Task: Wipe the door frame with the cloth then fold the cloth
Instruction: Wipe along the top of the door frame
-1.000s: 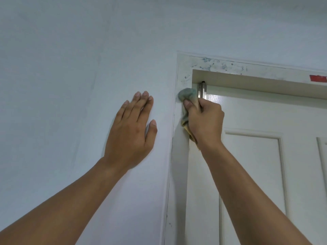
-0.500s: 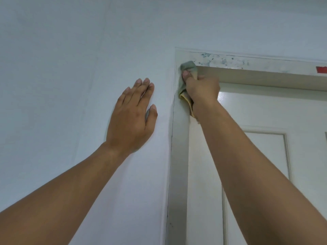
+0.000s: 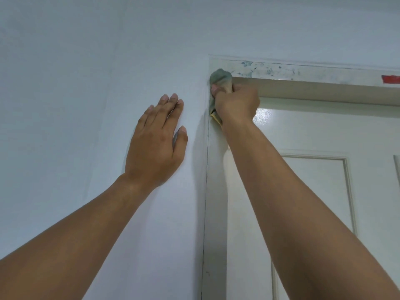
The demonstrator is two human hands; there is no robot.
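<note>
A grey-green cloth (image 3: 219, 77) with a yellow edge is bunched in my right hand (image 3: 236, 103), which presses it into the top left corner of the white door frame (image 3: 215, 191). Most of the cloth is hidden under my fingers. The frame's top bar (image 3: 303, 73) carries blue-grey smudges. My left hand (image 3: 157, 141) lies flat on the wall to the left of the frame, fingers spread a little and pointing up, holding nothing.
A white panelled door (image 3: 313, 191) sits shut inside the frame. A strip of red tape (image 3: 390, 79) is stuck on the top bar at the far right. Plain white wall (image 3: 75, 94) fills the left side and the space above the frame.
My right hand slid the cloth up the left side of the frame, from beside the hinge to the top corner. My left hand stayed flat on the wall.
</note>
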